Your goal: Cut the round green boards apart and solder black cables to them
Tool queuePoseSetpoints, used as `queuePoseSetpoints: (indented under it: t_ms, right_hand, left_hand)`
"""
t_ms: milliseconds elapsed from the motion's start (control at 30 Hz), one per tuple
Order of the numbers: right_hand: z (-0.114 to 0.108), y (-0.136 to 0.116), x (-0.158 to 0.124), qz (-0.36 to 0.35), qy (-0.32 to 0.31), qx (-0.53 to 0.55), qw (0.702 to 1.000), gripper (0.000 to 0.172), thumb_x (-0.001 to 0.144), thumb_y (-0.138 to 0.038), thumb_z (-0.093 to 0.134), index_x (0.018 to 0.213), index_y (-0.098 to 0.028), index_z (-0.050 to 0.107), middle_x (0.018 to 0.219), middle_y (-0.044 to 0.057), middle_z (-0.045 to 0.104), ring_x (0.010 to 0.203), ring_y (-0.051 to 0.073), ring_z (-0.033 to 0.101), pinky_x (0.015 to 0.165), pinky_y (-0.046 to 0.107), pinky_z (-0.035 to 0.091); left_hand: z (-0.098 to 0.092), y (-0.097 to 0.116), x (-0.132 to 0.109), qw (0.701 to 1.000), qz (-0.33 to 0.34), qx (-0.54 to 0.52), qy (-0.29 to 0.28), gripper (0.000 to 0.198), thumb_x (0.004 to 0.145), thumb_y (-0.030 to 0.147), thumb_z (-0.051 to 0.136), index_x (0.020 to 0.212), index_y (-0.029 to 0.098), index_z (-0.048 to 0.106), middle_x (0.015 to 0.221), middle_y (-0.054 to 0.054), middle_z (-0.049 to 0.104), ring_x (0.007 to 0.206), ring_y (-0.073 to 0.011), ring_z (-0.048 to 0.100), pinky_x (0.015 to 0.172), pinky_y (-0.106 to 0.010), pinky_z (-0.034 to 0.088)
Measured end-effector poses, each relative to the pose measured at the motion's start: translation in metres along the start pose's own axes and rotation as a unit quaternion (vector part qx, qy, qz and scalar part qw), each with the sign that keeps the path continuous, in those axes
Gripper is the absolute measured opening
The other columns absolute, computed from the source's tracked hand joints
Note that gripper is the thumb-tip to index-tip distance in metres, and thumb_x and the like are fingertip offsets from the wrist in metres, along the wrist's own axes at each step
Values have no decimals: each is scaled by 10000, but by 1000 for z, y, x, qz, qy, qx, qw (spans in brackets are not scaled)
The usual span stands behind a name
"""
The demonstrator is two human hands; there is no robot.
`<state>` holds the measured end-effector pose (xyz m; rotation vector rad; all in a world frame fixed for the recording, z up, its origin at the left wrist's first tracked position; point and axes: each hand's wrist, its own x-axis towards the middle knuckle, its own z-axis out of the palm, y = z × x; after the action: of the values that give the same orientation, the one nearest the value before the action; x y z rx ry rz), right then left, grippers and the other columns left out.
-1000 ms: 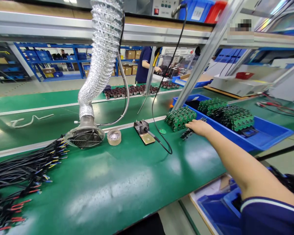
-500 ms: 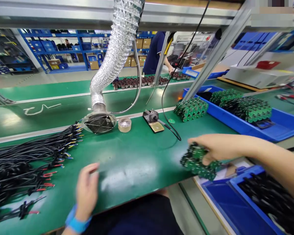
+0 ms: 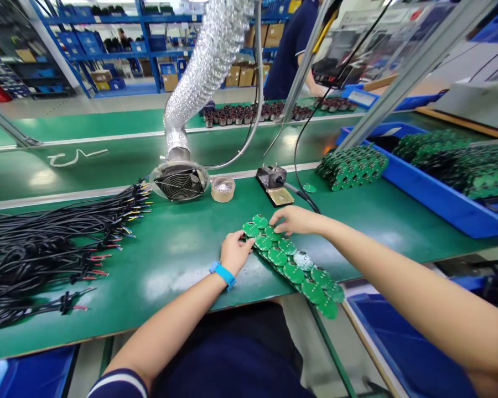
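Note:
A long stack or panel of round green circuit boards [image 3: 294, 272] slants across the front of the green bench, its near end jutting past the edge. One disc in it looks whitish. My left hand [image 3: 235, 255], with a blue band at the wrist, pinches the far left end of the circuit boards. My right hand [image 3: 289, 220] grips their far right side with thumb and fingers. Behind the hands, a soldering iron stand [image 3: 275, 185] holds an iron by its black cable. One loose round board [image 3: 309, 188] lies near it.
A fume extractor fan [image 3: 180, 183] hangs from a silver duct. Beside it sits a small round tub [image 3: 223, 189]. Black cables [image 3: 66, 237] cover the left. More boards [image 3: 352, 166] stand by a blue tray [image 3: 435, 204]. A person [image 3: 292, 50] works across the bench.
My right hand has brought the circuit boards leftward from the bench's right side, and they now lie stretched out. My left hand has moved right and taken hold of their end.

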<state>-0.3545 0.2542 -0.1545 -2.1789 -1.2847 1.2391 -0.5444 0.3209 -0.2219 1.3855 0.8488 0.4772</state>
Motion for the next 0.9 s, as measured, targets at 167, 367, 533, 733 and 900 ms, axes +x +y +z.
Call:
queuePoseSetpoints:
  t_ms: [167, 367, 533, 733, 900]
  right_hand:
    - [13, 18, -13, -16, 98, 33, 995, 578, 537, -388, 751, 1044, -163, 589, 945, 71, 617, 734, 152, 581, 685, 314, 509]
    - [27, 28, -22, -31, 165, 49, 985, 669, 537, -391, 734, 1128, -129, 564, 969, 78, 596, 868, 196, 563, 835, 351, 468]
    - [36, 13, -56, -77, 178, 32, 981, 517, 713, -553, 559, 1062, -173, 555, 914, 61, 608, 836, 213, 552, 798, 364, 457]
    - [84, -35, -71, -104, 268, 134, 948, 420, 805, -591, 405, 809, -206, 572, 819, 51, 638, 802, 222, 564, 762, 351, 451]
    - [135, -60, -56, -118, 273, 295, 908, 449, 769, -638, 459, 865, -218, 588, 863, 50, 662, 792, 211, 590, 750, 345, 476]
  left_hand:
    - [9, 5, -5, 989, 80, 57, 111, 298, 621, 228, 744, 896, 152, 656, 1109, -120, 550, 924, -190, 579, 881, -336, 459]
    - [26, 15, -4, 969, -35, -246, 19, 368, 656, 208, 720, 930, 146, 481, 743, -27, 651, 689, -137, 622, 722, -297, 496]
    - [17, 39, -22, 952, -22, -306, 5, 440, 613, 286, 752, 932, 164, 474, 743, -5, 650, 638, -125, 609, 585, -233, 473]
    - [0, 53, -55, 977, 55, -204, 6, 308, 769, 419, 617, 945, 173, 557, 922, -27, 648, 813, -128, 595, 759, -245, 468]
    - [-23, 46, -66, 990, 74, -98, 66, 342, 781, 486, 575, 760, 145, 597, 736, -20, 631, 688, -121, 563, 659, -231, 458]
